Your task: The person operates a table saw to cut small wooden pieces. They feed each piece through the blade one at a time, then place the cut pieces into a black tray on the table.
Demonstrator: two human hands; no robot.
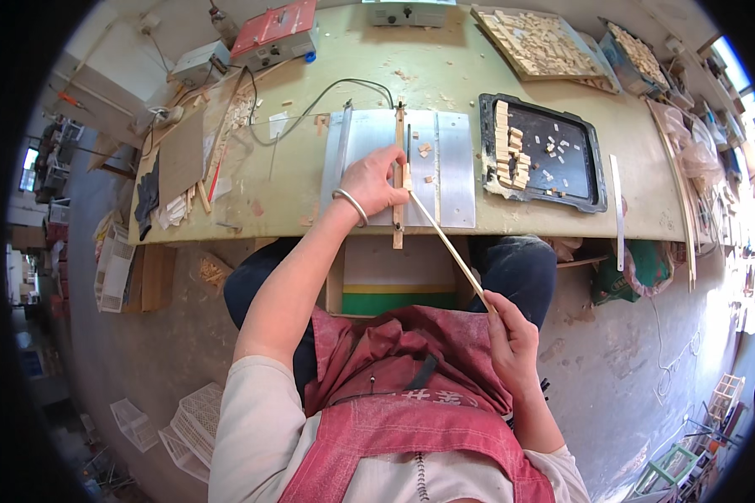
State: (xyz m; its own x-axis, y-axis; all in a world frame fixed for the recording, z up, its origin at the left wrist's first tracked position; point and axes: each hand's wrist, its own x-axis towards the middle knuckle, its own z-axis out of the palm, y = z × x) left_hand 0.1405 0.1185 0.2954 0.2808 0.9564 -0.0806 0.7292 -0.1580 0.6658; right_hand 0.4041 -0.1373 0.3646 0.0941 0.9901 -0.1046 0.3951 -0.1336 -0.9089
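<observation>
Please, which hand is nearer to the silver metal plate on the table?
Left. The left hand is over the metal plate; the right hand is nearer the body, holding a thin wooden strip.

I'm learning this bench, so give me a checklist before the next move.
1. Right hand gripping the long, thin, pale wooden stick: ok.
2. Stick's far end at the left hand: ok.
3. Flat silver metal plate free of loose bits: not ok, small pale wooden pieces lie there.
4. Left hand's grip on the narrow brown wooden strip: cannot tell.
5. Black rectangular plastic tray with bare space: ok.
</observation>
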